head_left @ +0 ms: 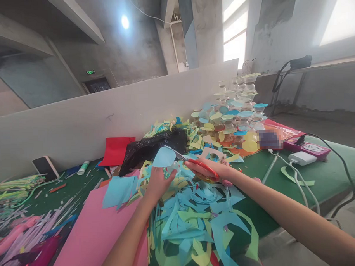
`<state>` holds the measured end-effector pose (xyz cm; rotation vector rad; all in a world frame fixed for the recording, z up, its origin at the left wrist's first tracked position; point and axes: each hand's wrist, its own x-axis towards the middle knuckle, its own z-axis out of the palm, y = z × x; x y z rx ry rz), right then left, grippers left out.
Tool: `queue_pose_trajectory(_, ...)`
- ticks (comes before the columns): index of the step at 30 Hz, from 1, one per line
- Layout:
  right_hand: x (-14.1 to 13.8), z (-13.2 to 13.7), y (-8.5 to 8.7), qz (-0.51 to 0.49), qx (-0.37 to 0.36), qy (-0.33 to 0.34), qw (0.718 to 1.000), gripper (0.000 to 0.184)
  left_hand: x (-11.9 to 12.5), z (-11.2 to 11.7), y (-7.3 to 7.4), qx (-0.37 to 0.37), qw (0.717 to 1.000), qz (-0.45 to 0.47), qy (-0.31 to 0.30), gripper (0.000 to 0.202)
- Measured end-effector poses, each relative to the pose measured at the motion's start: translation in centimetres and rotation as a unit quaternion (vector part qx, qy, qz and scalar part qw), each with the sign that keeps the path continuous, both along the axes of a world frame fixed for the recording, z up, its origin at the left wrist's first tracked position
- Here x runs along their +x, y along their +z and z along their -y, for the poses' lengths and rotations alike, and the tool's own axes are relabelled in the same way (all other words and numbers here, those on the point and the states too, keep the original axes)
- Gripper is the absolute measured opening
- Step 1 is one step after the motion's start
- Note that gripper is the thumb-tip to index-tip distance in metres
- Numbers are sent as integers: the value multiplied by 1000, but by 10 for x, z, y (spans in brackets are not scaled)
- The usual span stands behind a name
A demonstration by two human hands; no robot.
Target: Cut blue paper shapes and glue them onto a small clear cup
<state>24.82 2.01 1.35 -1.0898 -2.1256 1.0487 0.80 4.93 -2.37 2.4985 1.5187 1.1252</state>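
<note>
My left hand pinches a rounded piece of light blue paper together with a small transparent cup. In my right hand are scissors with red handles, their blades pointing left toward the edge of that paper. I cannot tell whether the blades touch it. Below both hands spreads a heap of blue, green and yellow paper scraps. Square blue sheets lie left of my left hand, partly over a large pink sheet.
Behind my hands is a black plastic bag beside red paper. Stacked transparent cups with paper discs rise at the back right. A pink power strip with cables lies right. A phone leans on the white partition.
</note>
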Motion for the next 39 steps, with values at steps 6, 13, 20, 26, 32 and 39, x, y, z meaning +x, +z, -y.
queue_pose_trajectory(6,1,0,-2,-4,-13,21,1000,61,1,-5,-1,3,999,31,-30,37)
queue_pose_trajectory(13,2,3,1,-21,4,49,999,58,1,-7,-4,32,997,75,-11,32)
queue_pose_trajectory(20,2,6,3,-13,58,46,997,48,-1,-5,-3,53,997,56,3,29)
queue_pose_trajectory(26,4,4,1,-13,81,73,994,44,-5,-6,-3,63,997,53,-10,28)
queue_pose_trajectory(32,4,1,-2,8,98,66,993,45,-9,-7,-1,70,996,49,-14,26)
queue_pose_trajectory(39,1,7,5,-21,37,62,997,49,-11,-8,2,50,998,30,-22,24)
